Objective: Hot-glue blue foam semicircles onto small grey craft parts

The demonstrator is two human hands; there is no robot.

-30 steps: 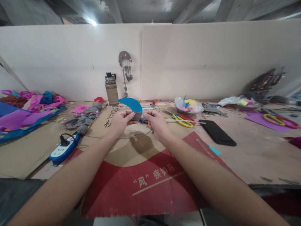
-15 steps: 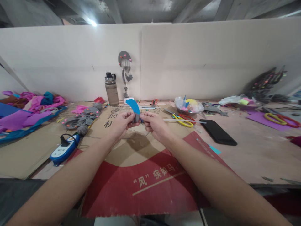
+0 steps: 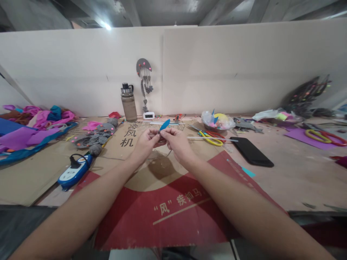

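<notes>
My left hand (image 3: 148, 141) is closed in a pinch on a small blue curved piece (image 3: 165, 125), which looks like felt. Its pointed tip sticks up above my fingers; the lower part is hidden behind them. My right hand (image 3: 176, 141) meets the left from the other side, with thumb and fingers pinched together at the base of the same piece. Both hands hang above a brown and red cardboard sheet (image 3: 173, 231). A thin dark cord (image 3: 111, 157) runs over the cardboard below them.
A power strip (image 3: 74, 172), grey felt shapes (image 3: 93, 138) and a bottle (image 3: 128, 103) stand left. Yellow-handled scissors (image 3: 214, 142), a black phone (image 3: 252, 151) and a bowl in plastic (image 3: 221, 122) lie right. A grey hanging ornament (image 3: 143, 66) is on the wall.
The blue piece has turned from a broad face to a narrow edge and sits lower between my fingers. My hands have come closer together, and a small white clock behind now shows fully.
</notes>
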